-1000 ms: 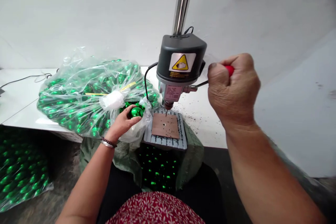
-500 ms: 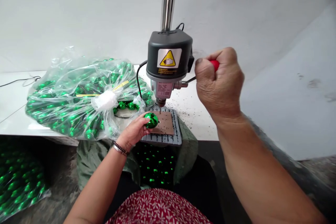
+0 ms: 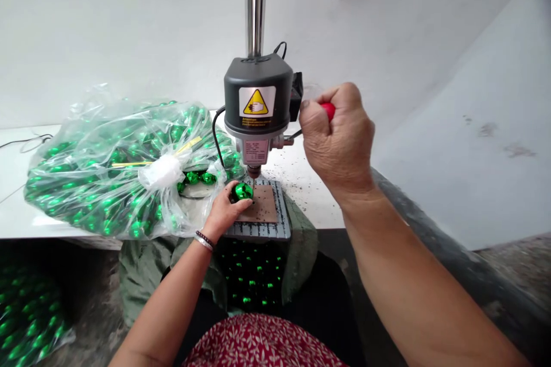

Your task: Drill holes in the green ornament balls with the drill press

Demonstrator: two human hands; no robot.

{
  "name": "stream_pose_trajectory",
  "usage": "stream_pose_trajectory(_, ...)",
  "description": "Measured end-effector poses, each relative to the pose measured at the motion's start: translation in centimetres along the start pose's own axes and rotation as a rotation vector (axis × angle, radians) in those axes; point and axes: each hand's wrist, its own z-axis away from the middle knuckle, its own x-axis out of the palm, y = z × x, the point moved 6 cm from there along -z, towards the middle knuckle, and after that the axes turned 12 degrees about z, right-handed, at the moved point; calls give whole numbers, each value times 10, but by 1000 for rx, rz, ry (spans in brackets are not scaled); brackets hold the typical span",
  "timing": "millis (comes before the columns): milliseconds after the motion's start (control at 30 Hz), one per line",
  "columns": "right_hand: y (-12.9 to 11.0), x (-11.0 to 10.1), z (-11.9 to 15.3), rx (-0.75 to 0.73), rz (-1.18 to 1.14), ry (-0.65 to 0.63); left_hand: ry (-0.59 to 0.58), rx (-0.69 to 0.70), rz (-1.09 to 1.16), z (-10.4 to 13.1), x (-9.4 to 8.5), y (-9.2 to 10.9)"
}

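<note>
Between thumb and fingers, my left hand (image 3: 224, 209) grips a shiny green ball ornament (image 3: 243, 191) just left of the drill bit, over the brown board (image 3: 263, 206) on the grey drill base (image 3: 282, 228). Whether the bit touches the ball I cannot tell. My right hand (image 3: 340, 140) is wrapped around the red knob (image 3: 329, 110) of the feed lever on the right of the drill press (image 3: 258, 100). The chuck (image 3: 254, 172) points down above the board.
A big clear plastic bag (image 3: 159, 174) of green balls covers the table's left side. Dark shavings lie on the white table (image 3: 316, 195). More green balls (image 3: 249, 275) show below the base, between green cloth (image 3: 303, 258). Another bag (image 3: 30, 315) sits at lower left.
My left hand has turned the ball and brought it up close beside the bit. My right hand stays on the lever knob. The whole view has shifted slightly.
</note>
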Motion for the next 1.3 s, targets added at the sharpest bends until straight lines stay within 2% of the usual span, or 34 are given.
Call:
stream_pose_trajectory(167, -1, 0, 0, 7, 28, -21, -63, 25, -102, -2, 9, 1)
stream_pose_trajectory(433, -1, 0, 1, 6, 60, -42, -106, 188, -206, 1, 25, -4)
stream_pose_trajectory(633, -2, 0, 2, 29, 55, -38, -110, 193, -199, 5, 28, 0)
stream_pose_trajectory(900, -4, -4, 5, 50, 56, -56, -51, 162, -185, 8, 30, -2)
stream_pose_trajectory(1100, -8, -13, 20, 74, 23, -3, -65, 132, -192, 10, 31, -4)
stream_pose_trajectory(1300, -9, -16, 39, 32, 54, 56, -48, 115, -206, 12, 31, -3)
